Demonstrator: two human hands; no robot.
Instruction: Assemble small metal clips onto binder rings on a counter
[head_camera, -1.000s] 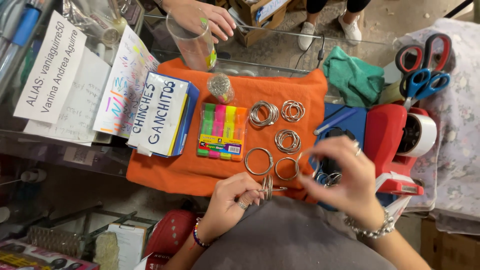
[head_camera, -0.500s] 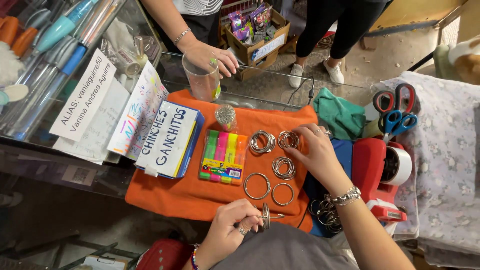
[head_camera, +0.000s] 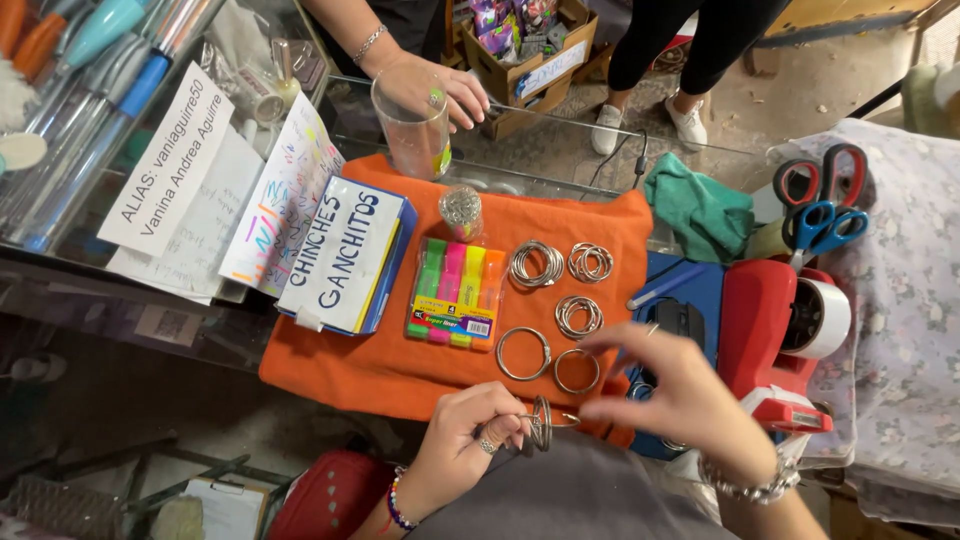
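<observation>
Rings: five lots (head_camera: 537, 264) laid on orange cloth (head_camera: 350, 365) mid-frame, one stack (head_camera: 541, 423) still pinched in left hand (head_camera: 465, 440) at bottom centre, right hand (head_camera: 680, 395) open, empty, beside it.

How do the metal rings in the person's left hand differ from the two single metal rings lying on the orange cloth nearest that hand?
The bunch of metal rings in the left hand is stacked several together and held on edge, off the orange cloth. The two single metal rings lie flat, one layer, side by side on the cloth. Both are silvery binder-type rings of similar size.
</observation>
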